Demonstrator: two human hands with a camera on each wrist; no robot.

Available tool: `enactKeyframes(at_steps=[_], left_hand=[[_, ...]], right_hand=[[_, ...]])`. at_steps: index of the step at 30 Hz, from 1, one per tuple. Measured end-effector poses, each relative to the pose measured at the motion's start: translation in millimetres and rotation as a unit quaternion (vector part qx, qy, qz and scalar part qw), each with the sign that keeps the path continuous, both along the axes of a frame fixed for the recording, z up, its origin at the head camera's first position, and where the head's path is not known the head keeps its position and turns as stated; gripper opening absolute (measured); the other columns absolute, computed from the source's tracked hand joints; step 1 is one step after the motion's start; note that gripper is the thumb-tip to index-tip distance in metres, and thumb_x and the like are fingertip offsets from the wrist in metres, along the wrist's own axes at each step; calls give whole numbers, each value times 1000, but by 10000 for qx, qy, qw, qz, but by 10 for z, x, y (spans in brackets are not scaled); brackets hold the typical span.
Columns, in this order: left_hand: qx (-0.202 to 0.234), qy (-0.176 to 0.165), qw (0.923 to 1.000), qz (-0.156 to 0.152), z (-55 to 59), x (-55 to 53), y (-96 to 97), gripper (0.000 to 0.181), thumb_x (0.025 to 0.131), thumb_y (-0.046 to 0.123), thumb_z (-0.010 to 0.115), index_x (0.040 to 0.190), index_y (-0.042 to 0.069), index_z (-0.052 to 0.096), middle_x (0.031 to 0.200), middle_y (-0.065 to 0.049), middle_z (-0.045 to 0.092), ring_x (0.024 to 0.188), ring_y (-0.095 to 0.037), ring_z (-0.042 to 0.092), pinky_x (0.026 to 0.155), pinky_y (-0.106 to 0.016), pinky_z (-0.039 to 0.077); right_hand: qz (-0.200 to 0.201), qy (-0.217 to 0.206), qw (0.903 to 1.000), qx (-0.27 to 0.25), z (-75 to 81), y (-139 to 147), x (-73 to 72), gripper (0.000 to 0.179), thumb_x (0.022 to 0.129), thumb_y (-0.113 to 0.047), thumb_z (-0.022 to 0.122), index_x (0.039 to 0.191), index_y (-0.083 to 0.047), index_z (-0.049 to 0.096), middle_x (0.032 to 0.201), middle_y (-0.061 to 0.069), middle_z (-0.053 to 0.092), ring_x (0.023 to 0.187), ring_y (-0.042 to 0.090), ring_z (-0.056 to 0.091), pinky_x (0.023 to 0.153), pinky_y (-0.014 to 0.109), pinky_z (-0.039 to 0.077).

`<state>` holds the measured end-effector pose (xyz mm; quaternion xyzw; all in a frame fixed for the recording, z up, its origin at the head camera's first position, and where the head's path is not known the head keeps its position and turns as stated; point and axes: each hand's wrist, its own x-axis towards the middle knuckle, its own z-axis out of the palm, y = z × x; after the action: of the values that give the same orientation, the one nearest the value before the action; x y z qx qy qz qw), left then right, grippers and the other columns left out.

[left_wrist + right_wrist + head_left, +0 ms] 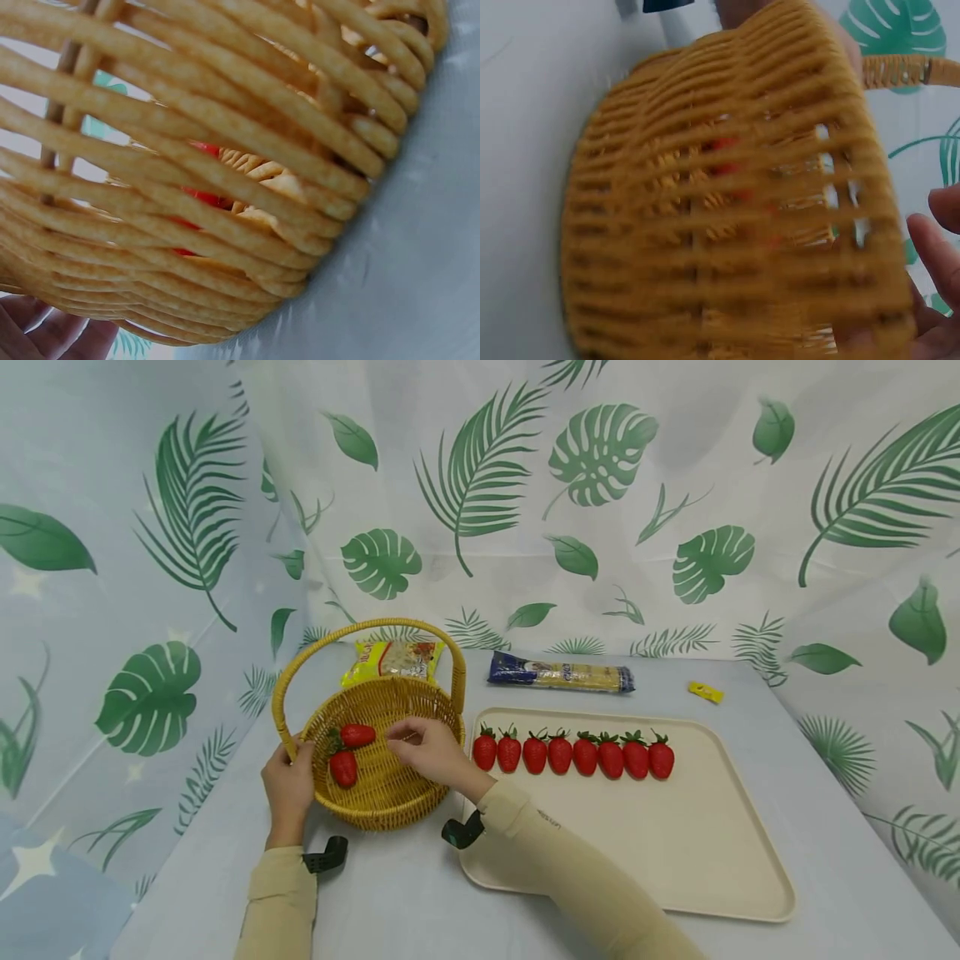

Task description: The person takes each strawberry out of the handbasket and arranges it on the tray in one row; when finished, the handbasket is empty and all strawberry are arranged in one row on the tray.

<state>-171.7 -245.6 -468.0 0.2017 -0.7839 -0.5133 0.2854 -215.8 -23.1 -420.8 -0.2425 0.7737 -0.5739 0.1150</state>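
My left hand (288,783) grips the left rim of a yellow wicker basket (375,814) by the foot of its arched handle. In the left wrist view, the left fingers (60,334) show at the basket's edge. Two red strawberries (343,769) with green leaves lie inside, toward the left wall. Over the right half of the basket hovers my right hand (435,752), fingers loosely bent and nothing visible in them. The right wrist view shows its thumb and fingers (937,251) apart, beyond the wicker wall. Several strawberries (559,753) stand in a row along the back of a cream tray (637,843).
Behind the basket lies a yellow snack bag (397,660). A long blue-and-yellow packet (562,674) lies behind the tray, and a small yellow wrapped piece (706,692) farther right. The basket's tall handle (360,628) arches over its back. Leaf-printed cloth walls enclose the table.
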Motion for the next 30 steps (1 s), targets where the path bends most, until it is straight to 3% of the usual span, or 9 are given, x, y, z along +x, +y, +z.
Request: enactKeyframes(at_steps=[4, 11, 16, 21, 25, 30], left_hand=[[82, -34, 10000, -8, -2, -9, 1, 24, 98, 22, 55, 84, 3, 58, 98, -17, 65, 65, -11, 43, 54, -21, 34], [107, -24, 9999, -5, -1, -19, 3, 22, 97, 20, 55, 86, 2, 59, 110, -19, 66, 73, -15, 46, 58, -19, 35], [105, -79, 9999, -17, 1, -11, 1, 23, 98, 21, 55, 87, 2, 60, 109, -19, 66, 73, -16, 46, 57, -19, 35], [117, -107, 9999, -22, 3, -16, 4, 23, 98, 22, 55, 87, 2, 60, 110, -19, 66, 74, -17, 46, 58, -19, 35], [99, -122, 9999, -17, 1, -19, 2, 23, 98, 22, 55, 88, 2, 60, 112, -19, 66, 76, -18, 47, 59, -19, 36], [68, -142, 9999, -12, -6, -15, -2, 24, 98, 23, 55, 90, 1, 61, 114, -20, 66, 77, -19, 46, 59, -20, 35]], right_hand=[[-16, -287, 9996, 50, 1, -147, -16, 24, 95, -19, 64, 116, -7, 69, 104, 1, 69, 93, 34, 66, 73, 32, 55], [75, -642, 9979, -15, -19, -325, -64, 27, 95, -16, 64, 119, -3, 67, 104, 1, 67, 98, 38, 65, 81, 47, 54], [129, -920, 9956, 140, -51, -423, -76, 26, 94, -12, 64, 118, -2, 66, 102, 2, 64, 98, 38, 64, 82, 46, 54], [133, -1013, 9935, 508, -60, -510, -96, 27, 91, -13, 68, 116, -3, 67, 98, 2, 64, 93, 32, 66, 74, 36, 54], [112, -822, 9922, 928, -88, -570, -129, 29, 90, -14, 69, 117, -5, 68, 99, 3, 66, 88, 26, 66, 71, 31, 53], [449, -258, 9827, 1779, -164, -633, -173, 39, 89, -19, 72, 126, -10, 65, 115, 7, 67, 100, 17, 62, 81, 27, 50]])
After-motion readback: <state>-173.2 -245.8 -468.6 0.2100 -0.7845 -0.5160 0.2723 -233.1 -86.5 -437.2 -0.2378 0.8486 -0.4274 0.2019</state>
